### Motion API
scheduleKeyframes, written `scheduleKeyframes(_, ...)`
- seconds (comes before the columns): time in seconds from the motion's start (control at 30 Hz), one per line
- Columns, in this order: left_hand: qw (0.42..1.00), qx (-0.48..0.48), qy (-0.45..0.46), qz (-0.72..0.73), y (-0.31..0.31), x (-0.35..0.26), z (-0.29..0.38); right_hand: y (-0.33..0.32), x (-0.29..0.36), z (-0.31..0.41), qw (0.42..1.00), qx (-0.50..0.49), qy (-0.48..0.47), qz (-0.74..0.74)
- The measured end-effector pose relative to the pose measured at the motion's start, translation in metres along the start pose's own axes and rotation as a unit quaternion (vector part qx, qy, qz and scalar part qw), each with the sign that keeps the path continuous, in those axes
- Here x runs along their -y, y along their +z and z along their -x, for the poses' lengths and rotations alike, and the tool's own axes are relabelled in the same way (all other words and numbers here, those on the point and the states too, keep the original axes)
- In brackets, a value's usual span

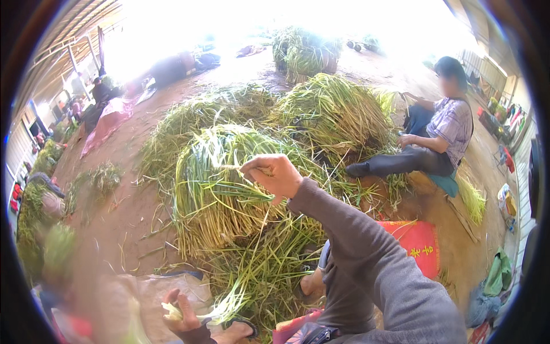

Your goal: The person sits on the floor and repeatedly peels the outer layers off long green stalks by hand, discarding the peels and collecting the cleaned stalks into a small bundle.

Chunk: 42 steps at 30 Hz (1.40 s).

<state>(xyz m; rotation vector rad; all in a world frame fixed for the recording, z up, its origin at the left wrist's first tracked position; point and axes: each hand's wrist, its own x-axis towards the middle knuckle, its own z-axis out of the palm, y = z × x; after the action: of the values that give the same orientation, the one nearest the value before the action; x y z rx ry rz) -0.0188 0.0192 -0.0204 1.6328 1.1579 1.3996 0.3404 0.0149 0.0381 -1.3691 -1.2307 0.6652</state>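
My left hand [184, 311], low in the view, grips a bunch of pale stalks [172, 312] by the thick end. Their pale green tips [230, 307] fan out to the right beside my foot. Higher up, my right hand [275, 174] has its fingers closed on a thin tan strand [230, 167] that sticks out to the left. A long pale strip [258, 238] runs from below this hand down toward the bunch. Behind my right hand stands a large heap of long leafy stalks [215, 206], green on top and yellowish at the lower ends.
Loose green leaves [275, 262] lie before my feet. Another leafy heap [339, 116] stands farther back, beside a seated person [447, 120]. A red printed mat [423, 251] lies to my right and a pale sheet [159, 296] at lower left. A tied bale [305, 53] stands beyond.
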Motion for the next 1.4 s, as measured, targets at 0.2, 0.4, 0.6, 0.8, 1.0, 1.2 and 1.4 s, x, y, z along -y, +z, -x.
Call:
scheduleKeyframes(0.2, 0.992, 0.098, 0.078, -0.016, 0.006, -0.011, 0.001, 0.023, 0.038, 0.026, 0.931, 0.315, -0.126, -0.135)
scheduleKeyframes(0.4, 0.951, 0.306, -0.051, -0.014, 0.006, -0.016, 0.009, 0.031, 0.036, 0.025, 0.912, 0.275, -0.047, -0.3)
scheduleKeyframes(0.6, 0.979, 0.138, -0.118, 0.09, 0.008, 0.001, 0.009, 0.078, 0.024, 0.033, 0.94, 0.302, -0.065, -0.146)
scheduleKeyframes(0.8, 0.971, 0.141, -0.08, 0.174, 0.014, 0.005, 0.011, 0.15, 0.011, 0.072, 0.888, 0.459, 0.013, 0.014)
scheduleKeyframes(1.0, 0.988, 0.097, -0.093, 0.075, 0.01, 0.0, 0.01, 0.143, 0.018, 0.066, 0.882, 0.444, -0.089, 0.13)
scheduleKeyframes(1.2, 0.992, 0.113, -0.023, -0.058, 0.003, 0.001, 0.007, 0.118, 0.024, 0.049, 0.923, 0.379, -0.034, -0.056)
scheduleKeyframes(1.4, 0.966, 0.19, -0.011, -0.175, -0.007, -0.002, 0.005, 0.008, 0.027, -0.008, 0.937, -0.069, -0.174, -0.294)
